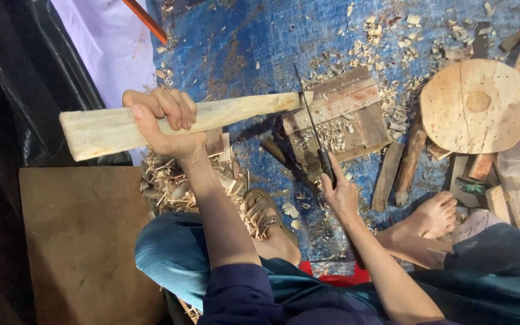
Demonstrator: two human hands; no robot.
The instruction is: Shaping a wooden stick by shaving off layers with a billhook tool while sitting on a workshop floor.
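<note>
Pale wooden billet [170, 120] lay near-level, narrow end propped on scrap plank block [344, 111], probably as chopping rest. Left hand [167, 120] wrapped tight round billet's middle, thick end jutting past grip toward black sheet. Right hand [339, 192] clenched on long knife [309, 114], blade meeting billet's tip, well apart from gripping fingers. Shavings [386, 54] littered blue floor; round wooden disc [478, 105] beside.

Left hand [167, 123]: gripping a pale wooden billet [176, 123], its far end on a worn wooden block [356, 117]. Right hand [339, 192]: closed around a knife [312, 126], blade against the billet's tip. Round wooden disc [478, 105] nearby; shavings [170, 183] on blue tarp [254, 42].
</note>
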